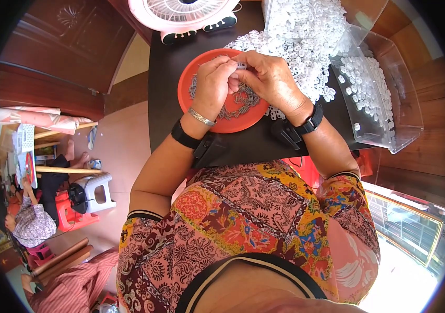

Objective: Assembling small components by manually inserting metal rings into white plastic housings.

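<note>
Pinching a small white plastic piece (241, 65) between left hand (213, 86) and right hand (268, 78), fingertips pressed together over the orange plate (188, 83) of grey metal bits (243, 101). Could slip and drop among those bits if either pinch loosens. Right: heaped white pieces (306, 36), clear bin (389, 104). Dark table (165, 78), pink fan (183, 15) far, wooden doors (66, 57) left.

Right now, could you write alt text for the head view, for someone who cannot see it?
Both hands, left hand and right hand, meet over an orange plate of small grey parts, pinching a tiny white piece. White plastic rings are heaped beside them on a dark table.
</note>
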The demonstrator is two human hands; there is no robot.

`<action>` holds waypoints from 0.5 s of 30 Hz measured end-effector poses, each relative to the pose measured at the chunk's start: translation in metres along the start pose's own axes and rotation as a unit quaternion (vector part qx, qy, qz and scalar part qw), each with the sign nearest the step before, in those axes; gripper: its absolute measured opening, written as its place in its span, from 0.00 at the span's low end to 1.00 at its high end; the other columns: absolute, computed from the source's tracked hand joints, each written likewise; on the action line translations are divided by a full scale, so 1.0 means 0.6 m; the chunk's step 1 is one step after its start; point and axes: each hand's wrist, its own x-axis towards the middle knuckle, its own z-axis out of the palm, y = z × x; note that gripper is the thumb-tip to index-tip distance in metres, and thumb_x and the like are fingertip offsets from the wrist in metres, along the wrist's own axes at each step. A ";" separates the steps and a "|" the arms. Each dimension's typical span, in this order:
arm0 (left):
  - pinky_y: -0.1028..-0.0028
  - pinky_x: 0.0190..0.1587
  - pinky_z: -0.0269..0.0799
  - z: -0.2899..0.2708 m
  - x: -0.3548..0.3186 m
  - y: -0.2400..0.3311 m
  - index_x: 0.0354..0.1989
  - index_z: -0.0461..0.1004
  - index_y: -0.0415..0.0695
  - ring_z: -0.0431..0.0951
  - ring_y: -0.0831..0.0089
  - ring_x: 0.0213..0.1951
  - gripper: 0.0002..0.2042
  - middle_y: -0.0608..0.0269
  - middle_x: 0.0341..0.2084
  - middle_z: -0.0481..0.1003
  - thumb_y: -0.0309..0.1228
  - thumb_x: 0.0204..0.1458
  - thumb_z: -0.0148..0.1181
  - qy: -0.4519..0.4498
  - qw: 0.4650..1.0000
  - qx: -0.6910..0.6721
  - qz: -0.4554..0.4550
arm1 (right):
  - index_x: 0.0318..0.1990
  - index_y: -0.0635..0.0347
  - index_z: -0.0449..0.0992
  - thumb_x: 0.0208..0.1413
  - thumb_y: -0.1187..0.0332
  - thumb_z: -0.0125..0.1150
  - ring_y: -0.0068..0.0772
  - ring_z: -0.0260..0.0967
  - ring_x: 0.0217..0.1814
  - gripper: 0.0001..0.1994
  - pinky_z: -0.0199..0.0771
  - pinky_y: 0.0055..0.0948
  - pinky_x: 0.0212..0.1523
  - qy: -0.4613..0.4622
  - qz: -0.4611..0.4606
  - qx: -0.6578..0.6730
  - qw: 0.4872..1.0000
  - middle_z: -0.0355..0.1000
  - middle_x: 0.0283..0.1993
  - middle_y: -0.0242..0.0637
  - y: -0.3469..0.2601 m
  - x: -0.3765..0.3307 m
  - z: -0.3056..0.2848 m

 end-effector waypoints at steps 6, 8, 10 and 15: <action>0.81 0.20 0.63 0.000 -0.001 -0.001 0.28 0.72 0.37 0.70 0.78 0.17 0.11 0.64 0.17 0.71 0.32 0.55 0.48 -0.012 1.000 0.004 0.024 | 0.35 0.59 0.75 0.49 0.71 0.59 0.42 0.73 0.24 0.06 0.73 0.31 0.27 0.007 -0.002 -0.011 1.000 0.74 0.23 0.39 -0.008 -0.004 -0.001; 0.81 0.19 0.63 -0.001 0.000 -0.004 0.27 0.72 0.37 0.70 0.78 0.17 0.11 0.63 0.18 0.71 0.32 0.55 0.48 -0.017 0.999 -0.001 0.034 | 0.35 0.59 0.75 0.49 0.72 0.59 0.41 0.73 0.23 0.05 0.73 0.31 0.25 0.041 -0.038 -0.045 0.997 0.73 0.22 0.39 -0.005 -0.003 0.002; 0.81 0.19 0.63 0.000 0.000 -0.005 0.27 0.72 0.37 0.70 0.77 0.17 0.12 0.63 0.18 0.72 0.32 0.55 0.47 -0.009 0.999 -0.021 0.032 | 0.32 0.59 0.74 0.50 0.71 0.57 0.41 0.73 0.23 0.04 0.73 0.32 0.24 0.034 -0.023 0.007 0.999 0.73 0.21 0.38 -0.003 -0.004 0.007; 0.82 0.19 0.61 0.001 0.002 -0.002 0.23 0.71 0.38 0.68 0.79 0.15 0.13 0.64 0.13 0.69 0.31 0.55 0.46 -0.011 0.998 -0.032 0.052 | 0.35 0.59 0.76 0.51 0.72 0.61 0.33 0.75 0.25 0.04 0.73 0.25 0.27 0.006 0.009 0.003 1.000 0.74 0.24 0.36 -0.002 -0.004 0.003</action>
